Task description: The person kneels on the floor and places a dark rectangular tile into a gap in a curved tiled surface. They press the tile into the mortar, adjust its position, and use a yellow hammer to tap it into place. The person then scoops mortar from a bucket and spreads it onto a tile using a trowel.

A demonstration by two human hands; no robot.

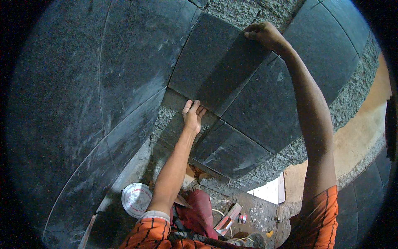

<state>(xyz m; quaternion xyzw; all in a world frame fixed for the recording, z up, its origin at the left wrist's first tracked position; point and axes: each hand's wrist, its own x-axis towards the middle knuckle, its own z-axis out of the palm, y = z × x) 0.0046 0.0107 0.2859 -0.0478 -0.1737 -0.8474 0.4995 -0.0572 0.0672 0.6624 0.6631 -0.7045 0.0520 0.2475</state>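
Observation:
A large dark grey tile [213, 52] stands against the wall, between other tiles of the same colour. My left hand [192, 117] holds it from below, fingers bent against its lower edge. At its upper right corner my right hand [267, 36] grips the top edge with closed fingers; the thumb is partly hidden. My right arm casts a shadow down the tile. Below the tile, bare rough mortar shows beside a smaller dark tile [232, 151]. A neighbouring tile [269, 99] lies to the right, with a narrow joint between.
A tiled wall [70, 83] rises close on my left. Grey rough mortar [352, 101] edges the tiles on the right. On the floor are a round white lid [137, 200], a white sheet or board [271, 189], a red and white tool [228, 220] and scattered rubble.

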